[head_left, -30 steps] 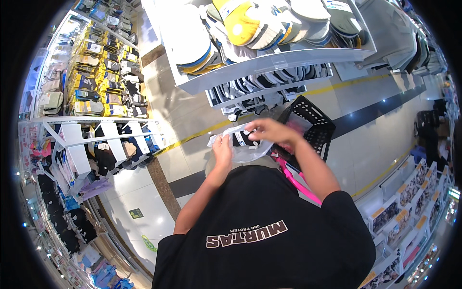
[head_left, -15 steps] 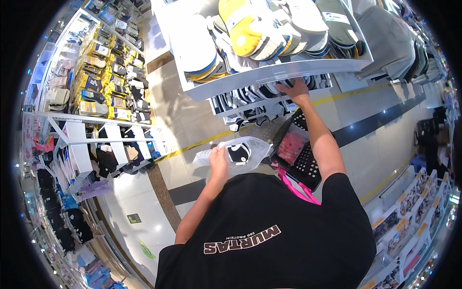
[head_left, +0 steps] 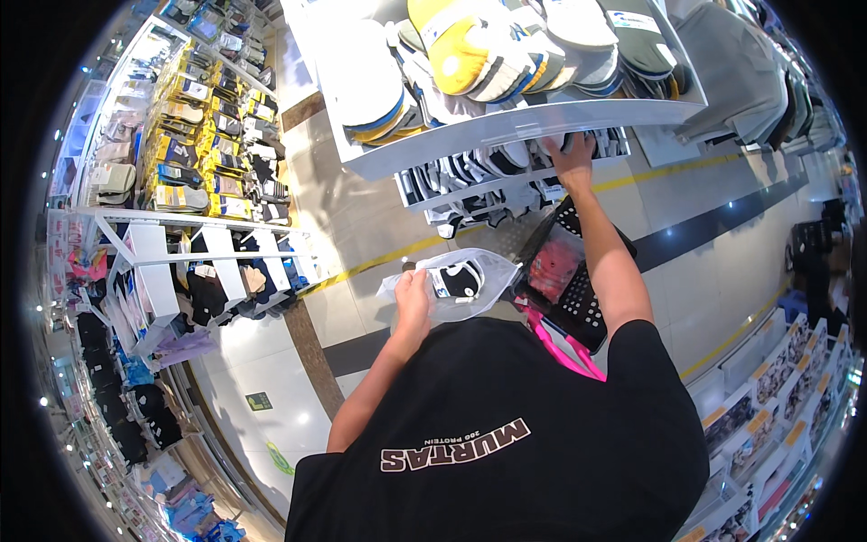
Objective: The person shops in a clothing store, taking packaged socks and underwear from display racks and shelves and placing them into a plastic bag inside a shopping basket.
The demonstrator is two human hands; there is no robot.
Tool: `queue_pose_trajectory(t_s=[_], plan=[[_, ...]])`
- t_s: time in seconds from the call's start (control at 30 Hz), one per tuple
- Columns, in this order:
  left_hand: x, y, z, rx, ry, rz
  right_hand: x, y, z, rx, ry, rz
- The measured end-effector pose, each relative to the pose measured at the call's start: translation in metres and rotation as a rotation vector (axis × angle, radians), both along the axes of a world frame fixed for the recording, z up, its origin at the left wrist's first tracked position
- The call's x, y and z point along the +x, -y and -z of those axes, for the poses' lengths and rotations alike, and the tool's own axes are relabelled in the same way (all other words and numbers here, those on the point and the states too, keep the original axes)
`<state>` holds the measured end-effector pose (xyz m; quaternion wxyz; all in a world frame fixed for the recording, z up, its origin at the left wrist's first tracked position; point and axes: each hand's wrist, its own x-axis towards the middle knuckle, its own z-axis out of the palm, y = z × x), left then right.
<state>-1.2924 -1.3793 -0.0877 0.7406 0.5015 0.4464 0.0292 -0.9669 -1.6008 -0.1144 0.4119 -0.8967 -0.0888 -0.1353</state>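
Observation:
My left hand is closed on the edge of a clear plastic bag, holding it out in front of my body. Inside the bag lie black-and-white socks. On the far side, my right hand reaches under the overhang of a white bin. Its thumb and fingers curl around socks in the lower tray, and the fingertips are partly hidden. Black, white and grey socks stand packed in rows in that tray. Yellow, white and grey socks fill the bin above.
A black perforated shopping basket with pink handles sits below my right forearm, a red package inside it. Racks of packaged socks stand on the left. White shelf compartments are at the lower right, and grey garments at the upper right.
My right hand has shifted slightly right along the lower tray, its fingers now drawn in around socks. My left hand and the bag have barely moved; the bag's socks show more fully.

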Motion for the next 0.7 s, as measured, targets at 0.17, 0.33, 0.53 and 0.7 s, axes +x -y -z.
queue_pose_trajectory(t_s=[0.17,0.33,0.53,0.7], plan=[[0.001,0.001,0.005,-0.012,0.03,-0.001,0.006,-0.004,0.007,0.074,0.094,0.096],[-0.003,0.0,0.009,-0.027,0.031,0.001,0.001,-0.024,-0.005,0.083,0.014,0.053],[-0.001,0.0,0.007,-0.036,0.009,0.003,0.008,-0.02,-0.018,0.121,-0.238,0.15],[-0.002,-0.001,0.015,-0.008,0.02,-0.022,-0.009,0.01,-0.028,0.493,0.014,0.158]])
